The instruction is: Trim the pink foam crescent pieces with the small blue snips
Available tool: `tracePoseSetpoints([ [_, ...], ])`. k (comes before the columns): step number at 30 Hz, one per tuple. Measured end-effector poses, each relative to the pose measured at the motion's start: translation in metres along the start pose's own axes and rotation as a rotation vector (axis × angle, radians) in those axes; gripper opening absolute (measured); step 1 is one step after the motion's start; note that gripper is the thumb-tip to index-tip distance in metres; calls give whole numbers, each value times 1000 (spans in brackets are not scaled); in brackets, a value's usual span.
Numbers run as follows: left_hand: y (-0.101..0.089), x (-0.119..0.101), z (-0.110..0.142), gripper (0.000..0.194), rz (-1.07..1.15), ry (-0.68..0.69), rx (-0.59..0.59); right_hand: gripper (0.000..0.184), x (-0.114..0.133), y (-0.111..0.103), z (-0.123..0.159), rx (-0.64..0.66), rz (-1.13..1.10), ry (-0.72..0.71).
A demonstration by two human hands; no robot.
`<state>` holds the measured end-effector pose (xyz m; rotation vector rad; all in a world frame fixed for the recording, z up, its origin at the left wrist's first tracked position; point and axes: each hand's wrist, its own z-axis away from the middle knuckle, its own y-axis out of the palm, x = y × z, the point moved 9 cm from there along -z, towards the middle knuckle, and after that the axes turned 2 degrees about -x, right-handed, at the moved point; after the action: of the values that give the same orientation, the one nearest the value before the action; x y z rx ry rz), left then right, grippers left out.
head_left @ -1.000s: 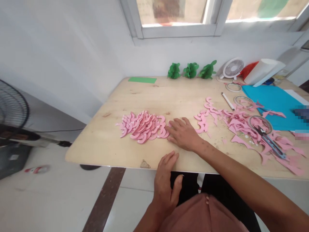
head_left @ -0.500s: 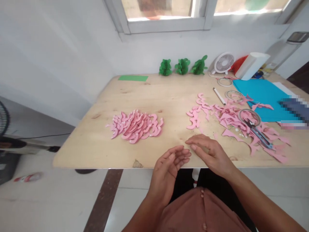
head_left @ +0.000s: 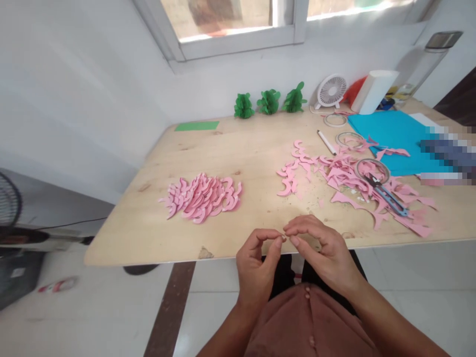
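"A pale wooden table (head_left: 245, 153) is standing against a white wall (head_left: 208, 91), below a window (head_left: 238, 47). Where are the curved pink pieces (head_left: 204, 198) lying?"

"They're lying in an overlapping heap on the table's left half, apart from both hands."

"How are the hands looking?"

"The left hand (head_left: 253, 267) and the right hand (head_left: 329, 253) are meeting near the front edge, fingers curling, thumbs drawing close to forefingers. Whether they're pinching something tiny, I can't tell."

"And farther out?"

"Pink scraps (head_left: 340, 181) are spreading across the right side, with a blue-handled tool (head_left: 390, 198) lying on them. Three green paper shapes (head_left: 268, 101) are standing along the wall, beside a white fan (head_left: 332, 91)."
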<state>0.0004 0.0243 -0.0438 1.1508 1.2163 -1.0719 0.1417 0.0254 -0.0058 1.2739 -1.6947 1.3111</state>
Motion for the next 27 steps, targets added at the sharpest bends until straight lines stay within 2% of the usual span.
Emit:
tracePoseSetpoints([
  [4,10,8,-1,9,106,-88,67,10,7,-7,3,-33,34,-80],
  [9,30,23,1,11,339,-321,210,19,17,-7,3,50,70,-195],
  [13,42,27,7,10,483,-464,284,17,19,-5,3,106,110,-229],
  [27,52,30,13,12,587,-604,395,11,13,-7,4,132,166,-227],
])
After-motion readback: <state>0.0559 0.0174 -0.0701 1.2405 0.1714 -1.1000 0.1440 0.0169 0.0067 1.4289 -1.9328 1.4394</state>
